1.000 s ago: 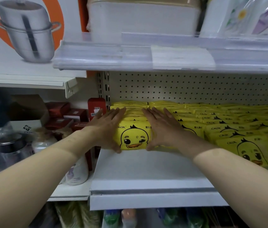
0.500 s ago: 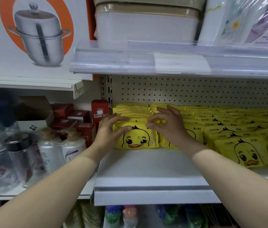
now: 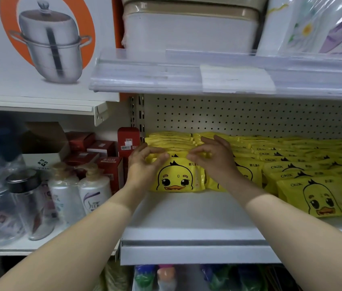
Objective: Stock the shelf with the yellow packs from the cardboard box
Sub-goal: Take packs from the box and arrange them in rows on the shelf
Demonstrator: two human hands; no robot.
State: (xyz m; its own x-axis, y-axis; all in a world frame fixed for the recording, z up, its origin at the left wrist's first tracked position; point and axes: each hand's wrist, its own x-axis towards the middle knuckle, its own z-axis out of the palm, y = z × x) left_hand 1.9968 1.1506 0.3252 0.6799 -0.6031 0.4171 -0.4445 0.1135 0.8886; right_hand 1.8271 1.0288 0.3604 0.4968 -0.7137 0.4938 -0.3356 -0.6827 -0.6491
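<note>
A white metal shelf (image 3: 186, 213) with a pegboard back (image 3: 249, 116) fills the view, and rows of yellow packs (image 3: 291, 164) run from its centre off toward three o'clock. Red boxes (image 3: 107, 166) and wrapped bottles (image 3: 94, 192) stand on the neighbouring bay at nine o'clock. The leftmost row ends in a front pack (image 3: 176, 179) that stands on its lower edge with its duck face toward the aisle, well back from the shelf lip. The left hand (image 3: 142, 166) has its fingers curled over the pack's upper corner at ten o'clock. The right hand (image 3: 216, 162) has thumb and fingertips bunched on the top edge at about one o'clock, so both hands are closed on the pack from above and its face shows between them. The step looks like squaring this pack against the row behind it. To do that well, both hands should press evenly so the soft pack neither folds nor leans. Its left side should stay in line with the row, and the hands should let go only once the pack stands unsupported. The bare shelf at six o'clock leaves room for more.
</note>
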